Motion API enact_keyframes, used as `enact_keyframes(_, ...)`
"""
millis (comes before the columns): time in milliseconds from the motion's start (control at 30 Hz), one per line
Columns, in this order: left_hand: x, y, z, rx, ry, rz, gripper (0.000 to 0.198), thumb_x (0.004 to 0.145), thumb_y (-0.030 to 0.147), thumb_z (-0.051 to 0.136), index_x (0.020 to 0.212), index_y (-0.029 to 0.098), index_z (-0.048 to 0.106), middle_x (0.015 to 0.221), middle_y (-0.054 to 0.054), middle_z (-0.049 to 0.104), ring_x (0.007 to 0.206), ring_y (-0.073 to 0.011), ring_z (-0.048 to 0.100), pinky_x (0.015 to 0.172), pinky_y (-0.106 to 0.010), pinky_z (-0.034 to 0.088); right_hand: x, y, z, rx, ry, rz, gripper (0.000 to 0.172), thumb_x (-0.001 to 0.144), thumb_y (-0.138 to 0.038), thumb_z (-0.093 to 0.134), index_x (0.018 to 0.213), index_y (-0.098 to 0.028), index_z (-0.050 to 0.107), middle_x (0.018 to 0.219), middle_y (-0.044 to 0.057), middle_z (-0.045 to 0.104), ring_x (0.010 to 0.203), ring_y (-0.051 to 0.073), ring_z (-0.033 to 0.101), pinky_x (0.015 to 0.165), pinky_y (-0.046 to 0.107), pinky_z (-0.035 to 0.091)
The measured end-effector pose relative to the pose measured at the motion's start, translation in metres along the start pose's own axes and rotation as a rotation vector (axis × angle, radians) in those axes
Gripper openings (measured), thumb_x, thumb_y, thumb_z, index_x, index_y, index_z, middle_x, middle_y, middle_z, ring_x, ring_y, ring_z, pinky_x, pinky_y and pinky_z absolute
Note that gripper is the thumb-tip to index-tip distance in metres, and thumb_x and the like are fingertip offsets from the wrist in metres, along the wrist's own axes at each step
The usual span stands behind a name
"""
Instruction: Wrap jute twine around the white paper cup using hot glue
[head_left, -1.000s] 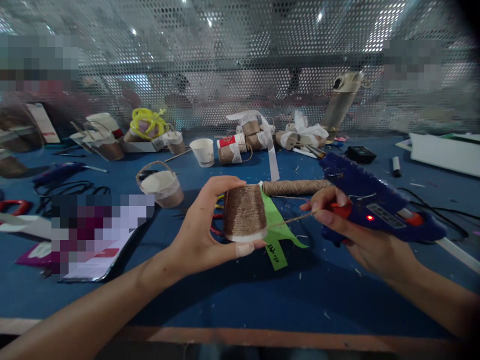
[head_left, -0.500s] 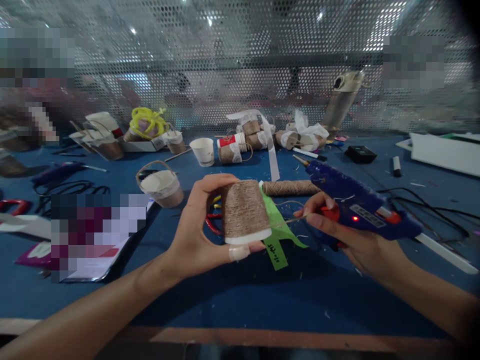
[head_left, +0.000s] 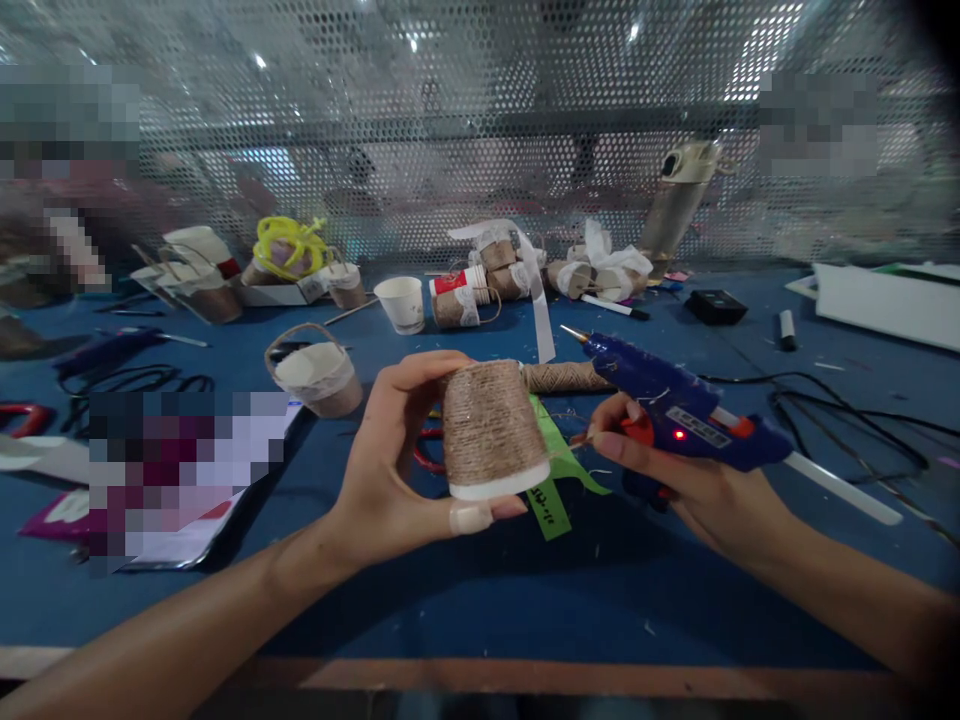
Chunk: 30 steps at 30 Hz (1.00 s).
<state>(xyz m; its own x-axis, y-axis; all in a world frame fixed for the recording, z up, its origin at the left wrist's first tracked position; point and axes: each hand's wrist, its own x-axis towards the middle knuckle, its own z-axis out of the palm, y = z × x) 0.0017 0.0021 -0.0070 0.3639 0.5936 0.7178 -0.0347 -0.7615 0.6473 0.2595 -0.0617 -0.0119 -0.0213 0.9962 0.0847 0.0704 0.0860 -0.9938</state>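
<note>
My left hand is closed round a paper cup wrapped in brown twine, held upside down above the blue table with its white rim lowest. A plaster sits on the thumb. My right hand grips a blue hot glue gun, its nozzle pointing up and left and a red light showing on its side. The same hand's fingertips pinch a loose strand of twine that runs to the cup. A spool of brown twine lies on the table just behind the cup.
A green paper strip and scissors lie under my hands. A twine-handled cup, a white cup and several wrapped cups stand behind. Black cables trail right. A perforated metal screen closes the back. Papers lie at left.
The glue gun has swung left and nearer to the cup, its nozzle lower. My left hand has tilted the cup slightly and kept its hold.
</note>
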Motion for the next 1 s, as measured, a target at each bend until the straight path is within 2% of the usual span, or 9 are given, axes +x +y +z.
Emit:
enact_keyframes(100,0.000,0.000,0.002,-0.036,-0.001,-0.002,0.086,0.057,0.036,0.097,0.130,0.025,0.054,0.133,-0.010,0.055,0.121,-0.0292,0.061,0.105,-0.047,0.054,0.000,-0.001,0.001,-0.004,0.004,0.015,0.015,0.084,-0.041,0.080,0.084,-0.029,0.071,0.091,-0.004,0.064,0.093,0.017,0.062,0.084,0.029,0.046)
enact_keyframes(333,-0.002,0.003,0.006,-0.123,-0.020,-0.030,0.086,0.058,0.034,0.096,0.131,0.027,0.053,0.134,-0.009,0.056,0.118,-0.0290,0.063,0.086,-0.039,0.061,-0.001,0.001,0.006,0.057,0.012,0.056,0.013,0.082,-0.039,0.082,0.086,-0.029,0.074,0.088,-0.004,0.068,0.087,0.015,0.062,0.082,0.028,0.047)
enact_keyframes(467,-0.001,0.003,0.007,-0.132,-0.022,0.011,0.086,0.057,0.032,0.097,0.131,0.027,0.053,0.132,-0.008,0.057,0.120,-0.0285,0.062,0.090,-0.040,0.060,-0.001,0.003,0.007,0.067,0.024,0.058,0.012,0.081,-0.038,0.083,0.085,-0.029,0.075,0.090,-0.003,0.071,0.091,0.016,0.065,0.084,0.027,0.049)
enact_keyframes(667,0.002,0.002,0.010,-0.167,-0.039,0.130,0.088,0.055,0.026,0.098,0.130,0.019,0.054,0.131,-0.011,0.059,0.122,-0.0274,0.062,0.100,-0.038,0.056,0.000,-0.004,0.011,0.060,0.011,0.085,0.017,0.078,-0.039,0.084,0.082,-0.027,0.073,0.084,-0.003,0.069,0.084,0.015,0.064,0.077,0.025,0.051)
enact_keyframes(833,0.000,0.001,0.011,-0.188,-0.043,0.110,0.088,0.055,0.029,0.098,0.131,0.023,0.054,0.132,-0.012,0.060,0.122,-0.0302,0.062,0.098,-0.044,0.058,0.000,-0.010,0.017,0.044,-0.006,0.097,0.015,0.079,-0.035,0.082,0.079,-0.024,0.071,0.077,-0.003,0.066,0.073,0.013,0.061,0.067,0.025,0.050)
enact_keyframes(1000,0.000,0.001,0.013,-0.219,-0.055,0.157,0.094,0.051,0.024,0.100,0.132,0.021,0.054,0.132,-0.011,0.059,0.124,-0.0297,0.060,0.107,-0.046,0.055,-0.002,-0.011,0.019,0.036,-0.031,0.124,0.013,0.080,-0.034,0.080,0.081,-0.025,0.070,0.080,-0.003,0.067,0.077,0.013,0.062,0.071,0.025,0.050)
